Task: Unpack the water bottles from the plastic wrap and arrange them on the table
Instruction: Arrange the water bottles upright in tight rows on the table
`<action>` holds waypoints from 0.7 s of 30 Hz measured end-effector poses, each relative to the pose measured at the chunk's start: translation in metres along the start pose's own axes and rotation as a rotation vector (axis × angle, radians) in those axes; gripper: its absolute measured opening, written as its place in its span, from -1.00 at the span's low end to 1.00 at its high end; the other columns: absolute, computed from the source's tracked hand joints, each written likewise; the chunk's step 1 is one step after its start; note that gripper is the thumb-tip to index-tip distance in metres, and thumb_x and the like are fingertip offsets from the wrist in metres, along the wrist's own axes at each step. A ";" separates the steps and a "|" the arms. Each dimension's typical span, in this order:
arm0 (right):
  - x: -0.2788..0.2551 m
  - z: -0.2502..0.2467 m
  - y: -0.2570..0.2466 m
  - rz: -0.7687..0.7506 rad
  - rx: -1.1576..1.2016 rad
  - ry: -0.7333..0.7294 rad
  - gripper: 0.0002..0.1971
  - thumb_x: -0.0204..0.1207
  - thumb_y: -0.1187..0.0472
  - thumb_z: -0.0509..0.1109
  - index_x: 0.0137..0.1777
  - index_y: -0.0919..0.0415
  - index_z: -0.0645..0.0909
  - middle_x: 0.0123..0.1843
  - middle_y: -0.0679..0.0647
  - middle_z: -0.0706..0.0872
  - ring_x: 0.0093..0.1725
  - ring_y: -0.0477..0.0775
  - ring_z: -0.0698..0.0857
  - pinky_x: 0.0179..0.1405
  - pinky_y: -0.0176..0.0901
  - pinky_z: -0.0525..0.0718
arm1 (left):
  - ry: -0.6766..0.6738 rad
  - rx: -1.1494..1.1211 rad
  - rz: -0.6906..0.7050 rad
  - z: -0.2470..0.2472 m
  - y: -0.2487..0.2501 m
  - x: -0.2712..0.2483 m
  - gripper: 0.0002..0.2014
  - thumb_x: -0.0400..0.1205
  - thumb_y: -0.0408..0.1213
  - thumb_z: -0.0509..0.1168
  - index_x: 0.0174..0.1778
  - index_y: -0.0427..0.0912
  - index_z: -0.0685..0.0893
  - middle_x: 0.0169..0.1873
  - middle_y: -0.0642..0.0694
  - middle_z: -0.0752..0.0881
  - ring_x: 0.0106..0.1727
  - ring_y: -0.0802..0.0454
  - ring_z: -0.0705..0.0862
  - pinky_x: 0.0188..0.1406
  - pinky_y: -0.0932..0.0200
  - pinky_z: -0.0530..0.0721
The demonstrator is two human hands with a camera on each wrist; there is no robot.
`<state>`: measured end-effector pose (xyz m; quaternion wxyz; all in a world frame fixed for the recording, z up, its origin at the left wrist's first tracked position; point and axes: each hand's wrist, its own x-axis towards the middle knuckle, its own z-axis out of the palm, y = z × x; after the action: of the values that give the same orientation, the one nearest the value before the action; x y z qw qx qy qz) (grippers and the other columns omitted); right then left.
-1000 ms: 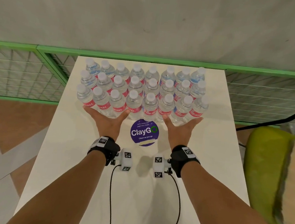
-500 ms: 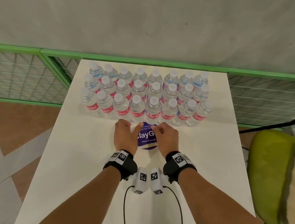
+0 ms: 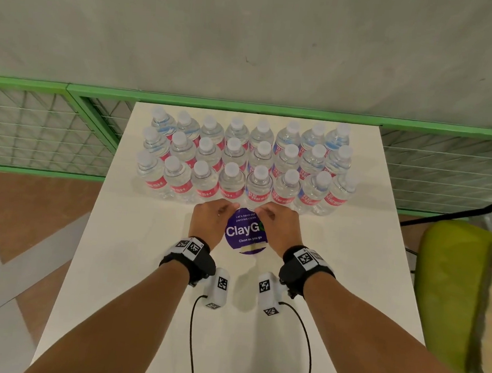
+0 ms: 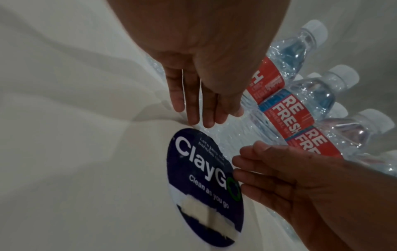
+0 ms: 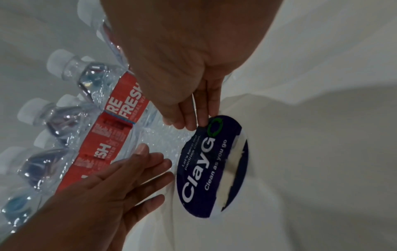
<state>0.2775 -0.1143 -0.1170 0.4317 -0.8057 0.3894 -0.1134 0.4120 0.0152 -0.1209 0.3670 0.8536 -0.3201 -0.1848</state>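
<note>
The left hand (image 3: 210, 223) and right hand (image 3: 276, 228) are laid empty on the table (image 3: 132, 265), fingers loosely extended, nothing grasped. Just beyond the fingertips, the water bottles (image 3: 247, 160) are lined upright in three rows; a round sticker (image 3: 244, 233) is framed between both hands.

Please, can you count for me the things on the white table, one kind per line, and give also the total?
Water bottles: 24, standing in 3 rows of 8
Round purple ClayGo sticker: 1
Total: 25
</note>
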 end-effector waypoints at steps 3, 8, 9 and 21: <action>-0.005 -0.005 -0.001 0.034 0.057 -0.020 -0.83 0.61 0.03 0.39 -0.04 0.09 0.74 -0.17 -0.14 0.80 -0.16 -0.23 0.75 -0.19 -0.45 0.63 | -0.003 -0.052 -0.048 -0.004 0.001 -0.002 -0.68 0.64 0.10 0.37 -0.03 -0.09 0.79 -0.20 0.11 0.83 -0.21 0.28 0.75 -0.29 0.59 0.55; -0.026 -0.010 0.006 0.080 0.095 -0.077 -0.87 0.56 0.06 0.44 -0.14 0.07 0.74 -0.17 -0.12 0.80 -0.13 -0.19 0.74 -0.20 -0.42 0.61 | 0.048 -0.089 -0.078 -0.007 0.007 -0.002 -0.71 0.64 0.03 0.40 -0.12 -0.15 0.73 -0.24 0.09 0.79 -0.25 0.30 0.70 -0.26 0.46 0.56; -0.029 -0.011 0.006 0.079 0.091 -0.079 -0.87 0.56 0.07 0.44 -0.16 0.07 0.74 -0.18 -0.11 0.80 -0.14 -0.18 0.74 -0.19 -0.41 0.61 | 0.050 -0.067 -0.074 -0.008 0.009 -0.001 -0.70 0.65 0.04 0.38 -0.14 -0.15 0.71 -0.26 0.08 0.78 -0.26 0.26 0.69 -0.24 0.38 0.59; -0.001 -0.046 -0.133 -0.512 -0.492 0.139 -0.78 0.69 -0.03 0.23 0.17 0.06 0.58 -0.26 -0.11 0.65 -0.31 -0.02 0.66 -0.34 -0.15 0.66 | -0.059 0.178 -0.258 -0.007 0.015 -0.030 -0.50 0.57 0.35 0.23 0.11 0.02 0.72 -0.13 0.04 0.84 -0.12 0.04 0.82 -0.07 0.02 0.81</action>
<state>0.3234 -0.0988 0.0155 0.1548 -0.9473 0.2190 -0.1754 0.3880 0.0318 -0.1029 0.2537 0.9109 -0.2336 -0.2266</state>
